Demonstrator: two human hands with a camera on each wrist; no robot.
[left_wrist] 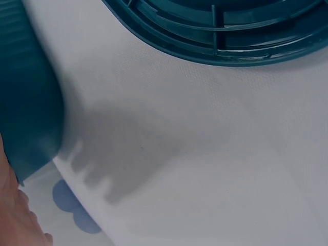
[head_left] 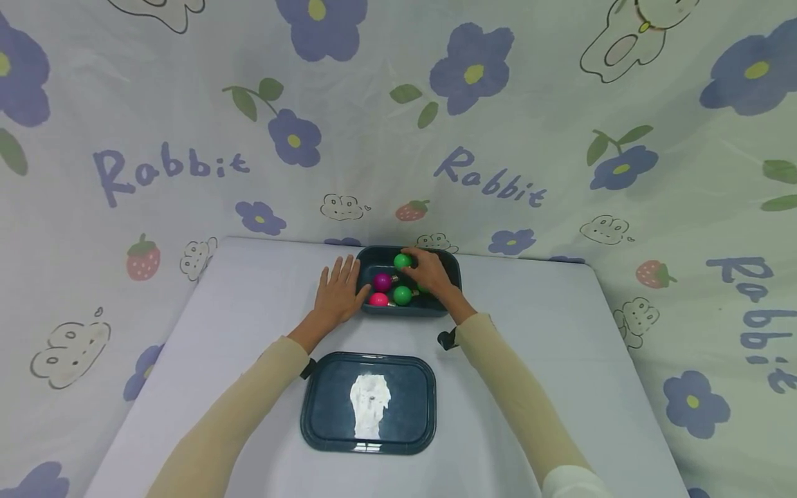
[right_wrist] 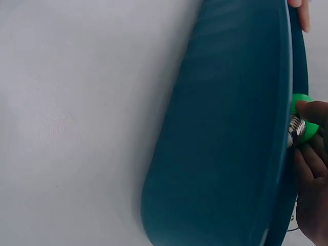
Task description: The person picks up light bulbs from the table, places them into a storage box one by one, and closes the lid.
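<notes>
At the back of the table stands a dark teal bin (head_left: 405,311) holding several coloured light bulbs. My right hand (head_left: 429,271) pinches a green light bulb (head_left: 402,261) over the bin; its metal screw base shows beyond the rim in the right wrist view, where the fingers (right_wrist: 313,171) are partly cut off. Fingers spread, my left hand (head_left: 338,294) lies against the bin's left end. Lower in the bin are a purple bulb (head_left: 382,282), a pink bulb (head_left: 378,299) and another green bulb (head_left: 402,296). More green is partly hidden under the right hand.
Nearer to me a dark teal lid or tray (head_left: 324,401) with a raised rim lies flat on the white table (head_left: 529,346). Its ribbed edge shows at the top of the left wrist view. A patterned cloth (head_left: 355,173) hangs behind the table.
</notes>
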